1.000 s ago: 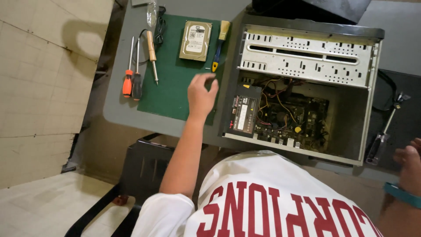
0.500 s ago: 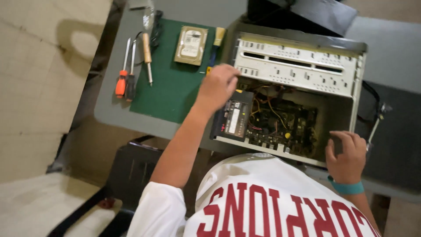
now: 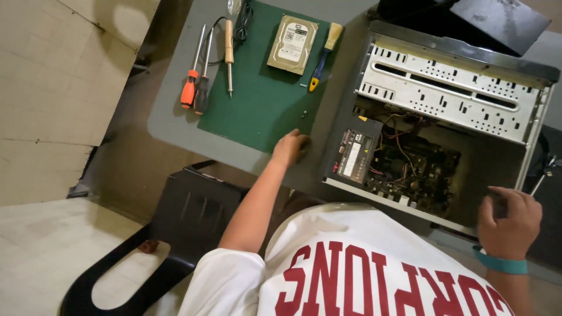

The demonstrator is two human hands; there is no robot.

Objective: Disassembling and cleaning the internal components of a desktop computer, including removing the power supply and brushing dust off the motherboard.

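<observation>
Grey table with rounded corner [image 3: 175, 126], carrying a green rectangular work mat [image 3: 257, 111] and an open grey metal computer case [image 3: 445, 117] lying on its side. Beside the mat's left edge: an orange-handled screwdriver [image 3: 188, 88] and a dark-handled screwdriver [image 3: 202, 96]. On the mat: a wooden-handled soldering iron [image 3: 229, 52], a silver hard drive [image 3: 293, 44], and a small brush with blue-and-yellow handle [image 3: 323, 58].

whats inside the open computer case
Inside the open computer case: a black power supply, a motherboard with tangled wires, and a perforated metal drive cage. Whatever lies beneath the cage is covered.
</observation>
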